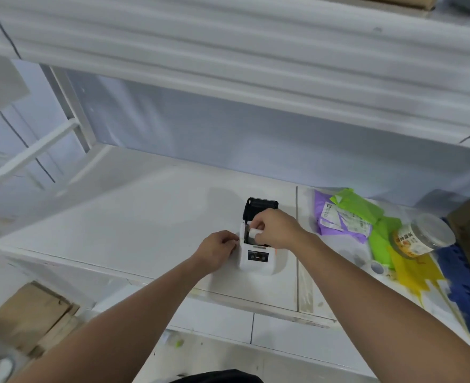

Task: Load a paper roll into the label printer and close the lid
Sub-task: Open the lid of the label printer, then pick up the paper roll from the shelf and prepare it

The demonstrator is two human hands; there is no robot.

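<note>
Loading: the person bends over a small white label printer [258,258] on a white shelf [117,222], working a paper roll [253,232] into its open bay.
Landmark: everything below is placed from the printer.
Lid: the black lid [260,208] stands tilted up at the printer's far edge, still open.
Paper roll: small and white, lying crosswise at the mouth of the bay, partly hidden by fingers; I cannot tell whether it is fully seated.
Right hand [276,229]: over the printer's top, fingers pinched on the roll's right end.
Left hand [218,248]: against the printer's left side, fingers curled together at the casing edge; whether they hold a loose paper tail or only steady the body I cannot tell.
Clutter: to the printer's right lie coloured plastic bags [366,217], a clear lidded jar [421,236] on its side and a small tape roll [377,268], all well apart from it.
Risk, seating: if the roll drops in skewed, it may jam between the bay walls.
Risk, lid: closing without a paper tail drawn out past the front could trap the end inside, so nothing feeds.
Risk, slip: pushing down hard could slide the light printer on the smooth shelf if the left hand lets go.
</note>
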